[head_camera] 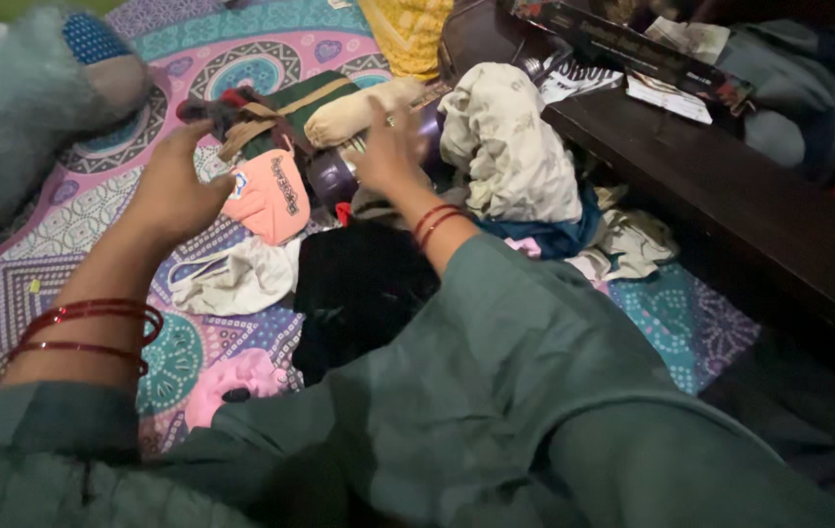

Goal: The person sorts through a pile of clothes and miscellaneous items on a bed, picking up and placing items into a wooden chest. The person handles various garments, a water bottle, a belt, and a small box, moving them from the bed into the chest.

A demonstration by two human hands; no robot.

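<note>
Far left, a fluffy blue toy (pixel 6 98) on the patterned bedsheet (pixel 75 215). Next, left hand (pixel 175 186) raised over the clothes, red bangles (pixel 85 328) on the wrist, grip pinching the end of a dark green cloth (pixel 285 112) with tan stripes. Just below, a pink garment (pixel 270 196), a white one (pixel 231 279), a black one (pixel 359 279). Then right hand (pixel 388 147), fingers spread, palm away, over the same cloth; cannot tell whether touching. Beyond, a cream bundle (pixel 510 147) beside the dark wooden ledge (pixel 730 196) at right.
</note>
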